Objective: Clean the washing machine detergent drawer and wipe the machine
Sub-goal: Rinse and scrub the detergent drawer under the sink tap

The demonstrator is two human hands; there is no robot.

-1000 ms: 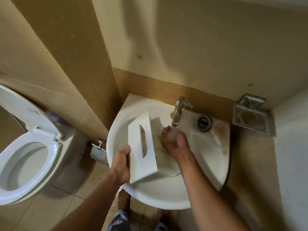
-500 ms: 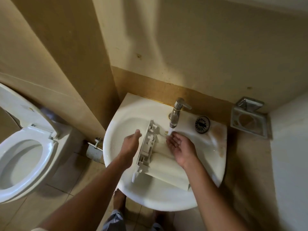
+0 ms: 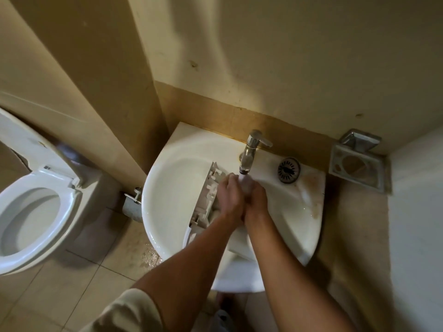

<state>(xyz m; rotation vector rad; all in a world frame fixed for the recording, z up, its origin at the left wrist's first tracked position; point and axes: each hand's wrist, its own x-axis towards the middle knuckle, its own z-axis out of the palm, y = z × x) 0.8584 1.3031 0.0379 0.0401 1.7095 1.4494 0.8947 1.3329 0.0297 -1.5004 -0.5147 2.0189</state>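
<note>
The white detergent drawer (image 3: 205, 196) lies tilted on its side in the white corner sink (image 3: 155, 188), its ribbed inner side facing up. Water runs from the chrome tap (image 3: 251, 149) onto my hands. My left hand (image 3: 230, 200) and my right hand (image 3: 257, 200) are pressed together under the stream, directly above the drawer's right part, with nothing held in them. My forearms hide the drawer's lower end. No washing machine is in view.
A round drain strainer (image 3: 288, 170) sits on the sink ledge right of the tap. A metal soap holder (image 3: 357, 166) hangs on the wall at right. An open toilet (image 3: 36, 212) stands at left. The floor tiles (image 3: 146, 255) below the sink are wet.
The drawer was turned from front panel up to inner side up and laid in the sink. My left hand let go of it and joined my right hand under the tap.
</note>
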